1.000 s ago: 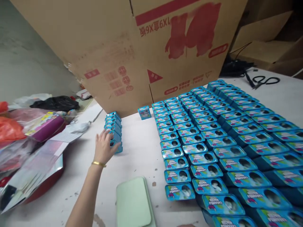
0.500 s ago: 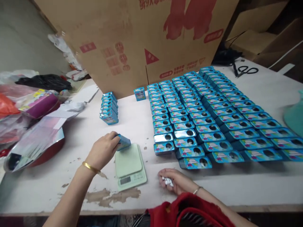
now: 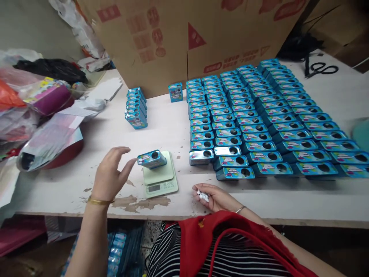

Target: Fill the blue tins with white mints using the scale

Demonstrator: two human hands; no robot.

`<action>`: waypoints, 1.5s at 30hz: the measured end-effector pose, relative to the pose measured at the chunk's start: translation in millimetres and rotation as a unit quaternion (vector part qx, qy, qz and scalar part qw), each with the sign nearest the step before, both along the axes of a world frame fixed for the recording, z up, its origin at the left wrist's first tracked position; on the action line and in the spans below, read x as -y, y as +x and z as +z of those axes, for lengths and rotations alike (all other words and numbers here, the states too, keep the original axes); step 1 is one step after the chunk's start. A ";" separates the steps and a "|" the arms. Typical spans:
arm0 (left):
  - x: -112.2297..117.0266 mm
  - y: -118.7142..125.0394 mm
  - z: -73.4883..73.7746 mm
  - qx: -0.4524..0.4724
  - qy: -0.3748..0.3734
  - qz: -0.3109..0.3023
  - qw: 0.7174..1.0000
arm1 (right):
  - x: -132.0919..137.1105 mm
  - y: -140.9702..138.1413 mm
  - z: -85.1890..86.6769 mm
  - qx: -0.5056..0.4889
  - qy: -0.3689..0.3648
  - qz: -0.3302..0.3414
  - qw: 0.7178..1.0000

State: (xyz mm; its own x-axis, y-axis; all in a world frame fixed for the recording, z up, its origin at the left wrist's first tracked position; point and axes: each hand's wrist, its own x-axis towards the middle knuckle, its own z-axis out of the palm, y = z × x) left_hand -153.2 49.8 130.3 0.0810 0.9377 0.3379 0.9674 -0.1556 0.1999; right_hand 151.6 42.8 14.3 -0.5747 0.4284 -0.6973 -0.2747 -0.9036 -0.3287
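Observation:
A blue candy tin (image 3: 152, 160) with a dark round opening in its top stands on the pale green kitchen scale (image 3: 168, 177). Just left of this tin is my left hand (image 3: 112, 171), thumb and fingers apart and holding nothing. My right hand (image 3: 215, 195) rests palm up near the table's front edge, right of the scale. Small white candies (image 3: 203, 196) lie in its cupped palm under curled fingers. Beyond it, many similar blue tins (image 3: 261, 146) stand in close rows, most with dark round openings on top.
A short row of tins (image 3: 136, 115) stands at the back left, and a single tin (image 3: 175, 92) is near the large cardboard box (image 3: 173, 46). Plastic bags and packaging (image 3: 54, 119) crowd the left side. Black scissors (image 3: 321, 69) lie at the back right. More tins (image 3: 117, 246) show below the table.
My left hand has let go of the tin on the scale and drawn back to the left, its fingers spreading. My right hand still cups the candies. The view has tilted downward.

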 end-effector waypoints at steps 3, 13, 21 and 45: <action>29.4 -21.0 -28.3 0.045 -0.012 0.084 0.995 | 1.7 -1.4 -1.2 0.014 -0.001 0.001 1.000; 91.1 -37.5 -123.2 0.190 -0.094 0.162 0.964 | -17.0 -25.2 37.1 0.059 0.100 0.085 0.990; 79.5 -35.3 -116.7 0.197 -0.039 0.142 0.969 | -73.0 -81.3 100.5 0.111 0.399 0.156 0.897; 87.6 -37.0 -132.2 0.223 -0.050 0.147 0.962 | -105.0 -118.3 97.6 0.139 0.571 0.181 0.789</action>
